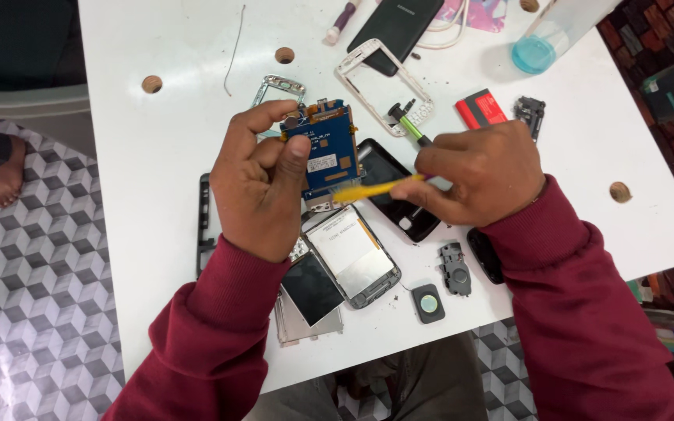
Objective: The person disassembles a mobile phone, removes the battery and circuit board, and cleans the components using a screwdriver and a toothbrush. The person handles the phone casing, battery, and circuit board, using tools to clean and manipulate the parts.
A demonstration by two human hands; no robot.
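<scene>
A person in maroon sleeves works over a white table (157, 156) strewn with dismantled phone parts. The left hand (263, 183) is closed around a blue circuit board (329, 148), thumb and fingers pinching its left edge and holding it above the table, its long axis running roughly near to far. The right hand (481, 175) is closed on a yellow-bristled brush (372, 189), whose handle points leftward so that the bristle end meets the board's near edge; a green-handled tool (411, 127) also juts from this hand's far side. The board thus lies just left of the right hand, the brush lying almost crosswise to it. Beneath the hands rest a phone frame with a silver display panel (352, 253), a black phone (388, 168) and a small speaker module (454, 269). Farther off lie a white phone bezel (350, 76), a red battery (479, 107) and a bottle of blue liquid (536, 51).
</scene>
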